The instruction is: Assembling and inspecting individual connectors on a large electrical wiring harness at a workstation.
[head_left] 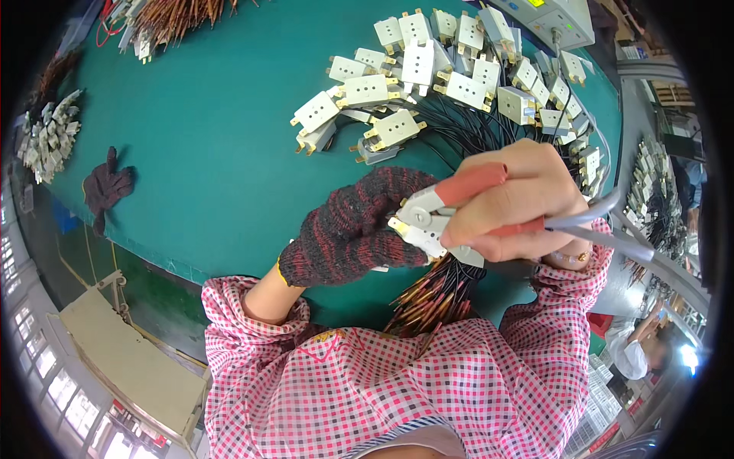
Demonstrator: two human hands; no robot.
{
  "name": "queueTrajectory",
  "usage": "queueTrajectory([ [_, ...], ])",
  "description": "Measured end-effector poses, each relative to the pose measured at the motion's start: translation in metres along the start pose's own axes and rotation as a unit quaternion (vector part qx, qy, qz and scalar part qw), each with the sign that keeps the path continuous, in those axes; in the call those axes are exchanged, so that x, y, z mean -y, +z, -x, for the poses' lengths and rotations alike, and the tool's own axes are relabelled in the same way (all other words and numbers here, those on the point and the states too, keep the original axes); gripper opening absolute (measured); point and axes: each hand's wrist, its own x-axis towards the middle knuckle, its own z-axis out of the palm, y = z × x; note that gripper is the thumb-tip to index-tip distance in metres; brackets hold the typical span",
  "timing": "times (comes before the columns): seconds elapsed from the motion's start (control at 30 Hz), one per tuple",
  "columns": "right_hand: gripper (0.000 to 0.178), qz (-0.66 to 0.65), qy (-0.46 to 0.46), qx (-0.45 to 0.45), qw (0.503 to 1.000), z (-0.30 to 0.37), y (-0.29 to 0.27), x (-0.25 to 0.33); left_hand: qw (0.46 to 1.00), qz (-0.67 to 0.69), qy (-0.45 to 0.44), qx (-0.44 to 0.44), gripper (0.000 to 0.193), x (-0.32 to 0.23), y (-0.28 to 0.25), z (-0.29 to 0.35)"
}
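"Where do we find the block (417, 237)?"
"Near the front edge of the surface (214, 115), our left hand (348, 229) grasping it."
"Our right hand (527, 199)?"
"We record its fingers clenched round pliers (422, 214)."

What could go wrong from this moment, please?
The red-handled pliers work close to the gloved left hand, so a slip might pinch its fingers through the knit. The wire ends lie right beside the checked shirt and could snag on it. The black cables crowd together below the heaped white connectors, so they may tangle.
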Motion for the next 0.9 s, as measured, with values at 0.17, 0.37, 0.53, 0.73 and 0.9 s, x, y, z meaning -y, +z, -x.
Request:
queueTrajectory([
  [0.17,0.01,0.041,0.02,0.035,0.998,-0.001,0.0,0.007,0.998,0.009,-0.056,-0.008,0.057,-0.001,0.003,0.005],
  [0.37,0.009,-0.218,0.088,0.312,0.921,-0.007,-0.018,0.008,0.939,-0.265,0.025,0.219,0.037,-0.023,-0.001,-0.004],
  [0.53,0.01,-0.134,0.073,-0.038,0.988,0.006,-0.027,-0.012,0.929,-0.303,0.117,0.179,0.026,-0.027,0.002,0.011],
  [0.73,0.011,-0.035,0.179,-0.203,0.962,0.012,-0.025,-0.018,0.769,-0.614,-0.057,-0.166,0.033,-0.016,-0.006,-0.013],
  [0.9,0.015,-0.283,-0.312,-0.111,0.9,-0.027,-0.026,-0.067,0.693,-0.694,0.046,-0.192,0.039,0.014,-0.02,-0.02],
])
